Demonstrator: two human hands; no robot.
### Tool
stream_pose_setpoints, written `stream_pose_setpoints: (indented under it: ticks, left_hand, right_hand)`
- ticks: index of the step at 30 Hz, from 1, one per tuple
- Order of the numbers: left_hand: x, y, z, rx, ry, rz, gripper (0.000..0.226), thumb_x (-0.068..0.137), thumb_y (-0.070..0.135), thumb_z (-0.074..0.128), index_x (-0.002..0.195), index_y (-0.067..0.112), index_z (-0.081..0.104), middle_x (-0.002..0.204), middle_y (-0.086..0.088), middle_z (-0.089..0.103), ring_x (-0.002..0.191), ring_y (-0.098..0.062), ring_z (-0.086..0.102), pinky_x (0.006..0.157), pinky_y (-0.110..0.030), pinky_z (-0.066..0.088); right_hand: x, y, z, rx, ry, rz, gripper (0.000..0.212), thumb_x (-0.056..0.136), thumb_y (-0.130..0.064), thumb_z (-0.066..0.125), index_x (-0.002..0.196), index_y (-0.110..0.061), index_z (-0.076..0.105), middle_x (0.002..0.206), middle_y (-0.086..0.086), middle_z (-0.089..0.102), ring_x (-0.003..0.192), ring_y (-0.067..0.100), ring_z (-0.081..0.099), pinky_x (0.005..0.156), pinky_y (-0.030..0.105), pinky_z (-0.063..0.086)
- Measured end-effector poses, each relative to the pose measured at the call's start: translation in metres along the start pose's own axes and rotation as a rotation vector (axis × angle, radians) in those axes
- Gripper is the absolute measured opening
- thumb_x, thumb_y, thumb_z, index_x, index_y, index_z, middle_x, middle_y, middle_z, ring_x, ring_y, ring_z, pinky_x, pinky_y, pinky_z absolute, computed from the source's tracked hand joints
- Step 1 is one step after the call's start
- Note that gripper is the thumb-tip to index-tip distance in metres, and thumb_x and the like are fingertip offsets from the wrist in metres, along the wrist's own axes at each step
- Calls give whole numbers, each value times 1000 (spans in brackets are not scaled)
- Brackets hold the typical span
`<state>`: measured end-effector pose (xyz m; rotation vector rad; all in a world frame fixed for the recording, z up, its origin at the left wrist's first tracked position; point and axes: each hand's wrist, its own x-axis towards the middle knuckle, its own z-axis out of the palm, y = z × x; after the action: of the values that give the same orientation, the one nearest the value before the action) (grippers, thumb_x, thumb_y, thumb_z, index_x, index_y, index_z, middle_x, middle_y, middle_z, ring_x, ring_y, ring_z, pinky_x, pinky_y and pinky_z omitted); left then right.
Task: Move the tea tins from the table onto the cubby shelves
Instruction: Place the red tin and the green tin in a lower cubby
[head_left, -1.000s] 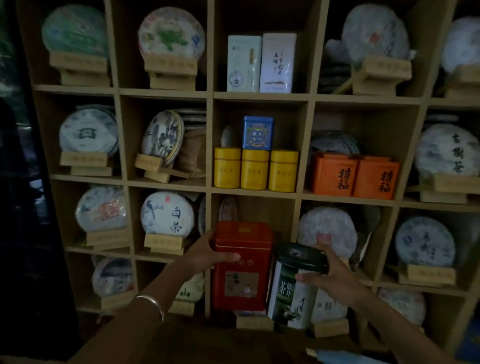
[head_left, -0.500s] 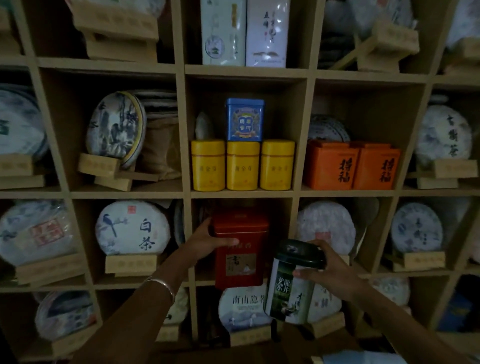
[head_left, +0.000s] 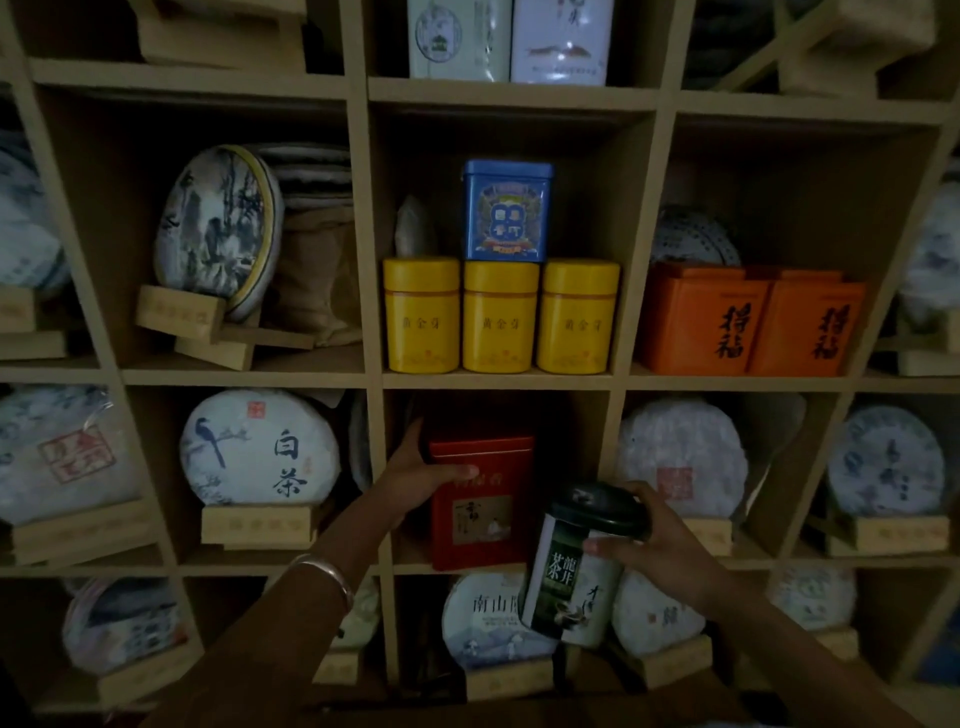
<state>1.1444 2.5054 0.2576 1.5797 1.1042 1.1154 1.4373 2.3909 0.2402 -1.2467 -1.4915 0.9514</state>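
A tall red tea tin (head_left: 480, 501) stands inside the middle cubby of the wooden shelf (head_left: 498, 381), its base on the cubby floor. My left hand (head_left: 418, 475) grips its upper left side, thumb across the front. My right hand (head_left: 657, 540) holds a round green-and-white tea tin with a dark lid (head_left: 579, 564), tilted, in front of the shelf just right of the red tin and lower.
The cubby above holds three yellow tins (head_left: 501, 317) with a blue tin (head_left: 506, 210) on top. Two orange tins (head_left: 750, 322) fill the cubby to the right. Round wrapped tea cakes (head_left: 260, 447) on wooden stands fill the neighbouring cubbies.
The red tin has gone from in front of the shelf into the middle cubby with my left hand on it. My right hand has kept the green tin beside it. The view moved closer.
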Motion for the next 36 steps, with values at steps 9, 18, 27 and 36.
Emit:
stream_pose_setpoints:
  ticks: [9,18,27,36]
  left_hand:
    - [-4,30,6,968,92,497,90,64,54,77,143,30,41,146,-7,39,136,-27,32,114,-46,22]
    - [-5,37,8,1271,-32,466,82,77,43,71,147,33,28,149,3,40,136,-15,38,118,-44,3]
    - [-8,41,-14,1240,-37,352,80,78,27,74,145,25,32,142,-8,42,120,-26,52,89,-37,50]
    - [-4,43,-13,1247,-60,327,84,75,22,77,145,23,31,138,-10,41,117,-31,52,90,-39,49]
  right_hand:
    - [5,2,0,-21,-21,-4,69,57,-23,88,114,-19,50,110,0,64,95,1,65,70,16,54]
    - [11,-12,-2,-46,-23,-31,63,64,-6,85,113,-20,48,110,2,61,93,-2,65,69,17,55]
    - [28,-29,18,-102,12,-42,64,66,-8,86,112,-23,44,110,-4,60,95,-1,61,67,11,51]
    - [60,-29,43,-252,-31,-1,80,66,-9,86,121,-17,27,109,-9,51,104,10,54,77,18,50]
